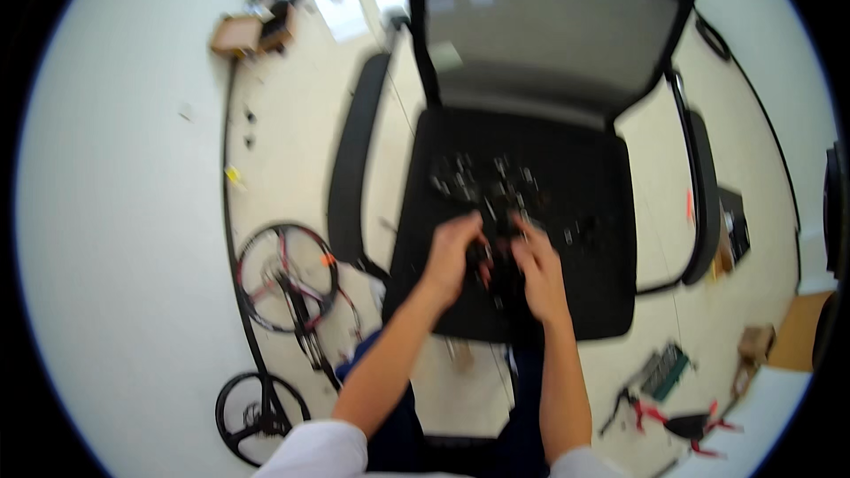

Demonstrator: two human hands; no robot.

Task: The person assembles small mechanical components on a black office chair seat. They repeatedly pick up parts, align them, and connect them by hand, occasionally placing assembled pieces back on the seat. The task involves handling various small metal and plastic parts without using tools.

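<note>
Both my hands are over the black seat (602, 292) of an office chair, close together near its middle. My left hand (453, 257) has its fingers curled round something dark with a reddish bit, too blurred to name. Facing it across a narrow gap, my right hand (538, 267) is bent with thumb and fingers drawn together on a dark piece I cannot make out. Just beyond my fingertips lie several small black and silvery metal parts (456, 179), blurred. A few more small parts (575, 232) are to the right of my right hand.
The chair's mesh back (549, 35) rises at the far side, between a left armrest (359, 159) and a right armrest (704, 195). Spoked wheels (288, 279) lean by the left wall. A cardboard box (237, 35) is far left. A green toolbox (664, 372) and red-black frame (686, 425) lie lower right.
</note>
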